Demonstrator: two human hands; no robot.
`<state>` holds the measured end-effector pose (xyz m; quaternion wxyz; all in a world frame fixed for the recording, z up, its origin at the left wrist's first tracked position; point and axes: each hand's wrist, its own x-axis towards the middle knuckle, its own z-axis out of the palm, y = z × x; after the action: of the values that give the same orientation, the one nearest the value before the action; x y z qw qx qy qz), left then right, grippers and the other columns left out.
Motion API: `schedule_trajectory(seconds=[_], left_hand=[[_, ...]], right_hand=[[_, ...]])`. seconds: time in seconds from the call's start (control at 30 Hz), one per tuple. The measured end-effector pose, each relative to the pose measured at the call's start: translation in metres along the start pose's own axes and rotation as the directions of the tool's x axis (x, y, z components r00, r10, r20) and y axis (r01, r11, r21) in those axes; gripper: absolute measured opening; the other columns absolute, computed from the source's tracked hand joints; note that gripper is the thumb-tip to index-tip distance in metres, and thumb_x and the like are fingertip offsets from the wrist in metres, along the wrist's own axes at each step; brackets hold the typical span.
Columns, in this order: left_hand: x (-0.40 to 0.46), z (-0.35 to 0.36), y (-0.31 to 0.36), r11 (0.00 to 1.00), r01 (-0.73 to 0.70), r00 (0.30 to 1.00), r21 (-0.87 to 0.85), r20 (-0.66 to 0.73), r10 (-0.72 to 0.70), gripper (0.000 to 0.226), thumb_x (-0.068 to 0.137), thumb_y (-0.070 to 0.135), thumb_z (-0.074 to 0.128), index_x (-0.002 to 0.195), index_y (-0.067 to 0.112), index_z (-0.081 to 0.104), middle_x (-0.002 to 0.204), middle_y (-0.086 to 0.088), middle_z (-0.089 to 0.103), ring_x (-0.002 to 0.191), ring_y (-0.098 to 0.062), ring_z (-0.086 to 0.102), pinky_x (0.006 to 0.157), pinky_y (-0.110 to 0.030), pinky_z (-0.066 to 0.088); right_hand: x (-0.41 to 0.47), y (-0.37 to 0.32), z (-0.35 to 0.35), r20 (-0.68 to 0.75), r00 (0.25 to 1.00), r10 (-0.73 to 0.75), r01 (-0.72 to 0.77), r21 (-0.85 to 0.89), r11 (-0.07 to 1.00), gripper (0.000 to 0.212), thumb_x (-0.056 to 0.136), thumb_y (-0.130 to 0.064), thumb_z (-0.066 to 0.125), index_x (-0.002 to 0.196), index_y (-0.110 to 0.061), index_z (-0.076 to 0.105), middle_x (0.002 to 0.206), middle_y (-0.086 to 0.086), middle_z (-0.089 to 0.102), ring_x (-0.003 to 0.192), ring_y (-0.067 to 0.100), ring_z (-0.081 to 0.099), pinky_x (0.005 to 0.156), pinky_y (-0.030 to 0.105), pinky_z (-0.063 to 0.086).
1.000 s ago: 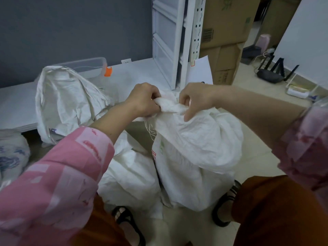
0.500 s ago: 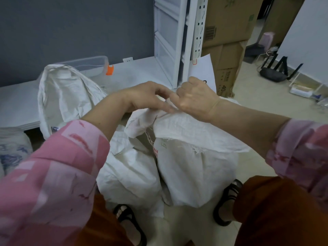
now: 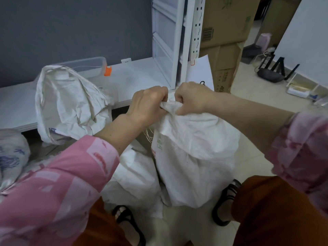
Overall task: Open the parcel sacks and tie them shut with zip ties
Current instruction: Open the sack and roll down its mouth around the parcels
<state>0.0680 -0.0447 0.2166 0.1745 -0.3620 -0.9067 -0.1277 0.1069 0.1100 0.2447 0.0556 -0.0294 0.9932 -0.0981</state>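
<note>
Here, in the head view, both hands met at the top of the white parcel sack (image 3: 193, 157) that stood on the floor between the person's knees. The left hand (image 3: 147, 103) had its fingers curled tight round the gathered mouth of the sack, and the right hand (image 3: 190, 99) was fisted on the same bunch of fabric from the right side, the 2 hands touching or nearly so. The neck (image 3: 169, 106) showed as a short twisted ridge between them. No zip tie was visible on it or in either hand; whether one was hidden inside a fist could not be told.

A second white sack (image 3: 134, 176) slumped just left of the first, touching it, its mouth hidden. A third sack (image 3: 71, 102) leaned against the low white platform (image 3: 134, 77) at the far left, its top loose and apparently unfastened. A clear plastic box (image 3: 88, 65) sat on the platform behind it. Cardboard boxes (image 3: 225, 20) stood stacked at the far right.

As a judgement, the task looked to be at the gathering step for this sack: the neck was bunched, but the tying seemed not yet done, and at least 1 other sack probably remained to be closed.
</note>
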Motion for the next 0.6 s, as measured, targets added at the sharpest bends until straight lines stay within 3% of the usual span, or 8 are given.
schedule_trajectory(seconds=[0.07,0.13,0.23,0.33,0.43,0.5,0.57,0.6], left_hand=[[0.002,-0.002,-0.002,0.997,0.073,0.995,-0.034,0.068,-0.070,0.025,0.081,0.037,0.064,0.076,0.019,0.047,0.078,0.004,0.051,0.071,-0.023,0.051,0.062,-0.029,0.032],[0.010,-0.014,-0.006,0.973,0.168,0.961,-0.161,0.249,-0.124,0.022,0.075,0.034,0.073,0.080,0.022,0.056,0.089,0.006,0.053,0.078,-0.017,0.054,0.068,-0.028,0.039],[0.023,-0.039,-0.013,0.860,0.296,0.869,-0.416,0.491,-0.062,0.029,0.066,0.028,0.084,0.090,0.023,0.068,0.094,0.013,0.066,0.075,0.002,0.058,0.074,-0.019,0.043],[0.027,-0.033,-0.011,0.922,0.289,0.763,-0.260,0.643,-0.058,0.028,0.068,0.030,0.083,0.087,0.020,0.067,0.082,0.011,0.066,0.078,-0.008,0.060,0.072,-0.022,0.046],[0.023,-0.010,-0.001,0.973,0.196,0.859,-0.119,0.500,-0.112,0.018,0.076,0.027,0.072,0.072,0.016,0.058,0.071,0.002,0.058,0.073,-0.020,0.055,0.061,-0.028,0.043],[0.018,-0.004,0.002,0.997,0.070,0.943,0.014,0.325,-0.071,0.008,0.079,0.025,0.061,0.078,0.017,0.060,0.080,-0.001,0.064,0.079,-0.026,0.058,0.065,-0.033,0.045],[0.014,-0.002,-0.001,0.998,0.009,0.976,0.056,0.217,-0.021,0.008,0.079,0.022,0.058,0.084,0.018,0.061,0.085,-0.002,0.065,0.082,-0.027,0.057,0.065,-0.033,0.040],[0.011,-0.001,-0.003,0.999,0.002,0.982,0.047,0.187,-0.011,0.006,0.078,0.020,0.059,0.083,0.018,0.060,0.084,-0.002,0.064,0.081,-0.026,0.057,0.064,-0.031,0.036]], right_hand=[[0.000,0.000,0.004,-0.152,0.972,-0.177,0.117,-0.340,0.933,0.018,0.071,-0.007,0.062,0.067,-0.014,0.045,0.073,0.005,0.057,0.067,0.024,0.048,0.059,0.031,0.034],[-0.003,-0.001,0.011,-0.237,0.856,-0.460,0.179,-0.698,0.693,0.020,0.057,0.003,0.066,0.064,-0.011,0.053,0.055,0.006,0.055,0.054,0.025,0.048,0.055,0.029,0.029],[-0.005,0.005,0.023,-0.186,0.743,-0.643,0.217,-0.841,0.495,0.026,0.064,0.008,0.038,0.067,-0.009,0.058,0.046,0.002,0.048,0.049,0.023,0.048,0.052,0.029,0.035],[-0.006,0.002,0.024,-0.188,0.703,-0.686,0.205,-0.870,0.449,0.037,0.070,0.006,0.023,0.065,-0.011,0.056,0.049,0.002,0.050,0.052,0.022,0.050,0.056,0.030,0.037],[-0.007,-0.008,0.024,-0.252,0.810,-0.530,0.232,-0.692,0.683,0.016,0.076,0.000,0.051,0.067,-0.012,0.054,0.061,0.005,0.058,0.063,0.025,0.056,0.062,0.031,0.034],[-0.006,-0.006,0.008,-0.146,0.971,-0.191,0.156,-0.222,0.963,0.015,0.083,-0.025,0.065,0.078,-0.016,0.054,0.088,0.005,0.063,0.085,0.025,0.057,0.072,0.032,0.041],[-0.003,0.001,-0.011,0.044,0.999,-0.021,0.013,0.169,0.986,0.039,0.071,-0.038,0.079,0.098,-0.018,0.058,0.102,-0.002,0.059,0.093,0.017,0.056,0.080,0.031,0.048],[-0.002,0.004,-0.016,0.045,0.999,-0.005,-0.002,0.157,0.988,0.046,0.068,-0.037,0.082,0.103,-0.017,0.059,0.104,-0.004,0.059,0.092,0.016,0.056,0.080,0.031,0.049]])
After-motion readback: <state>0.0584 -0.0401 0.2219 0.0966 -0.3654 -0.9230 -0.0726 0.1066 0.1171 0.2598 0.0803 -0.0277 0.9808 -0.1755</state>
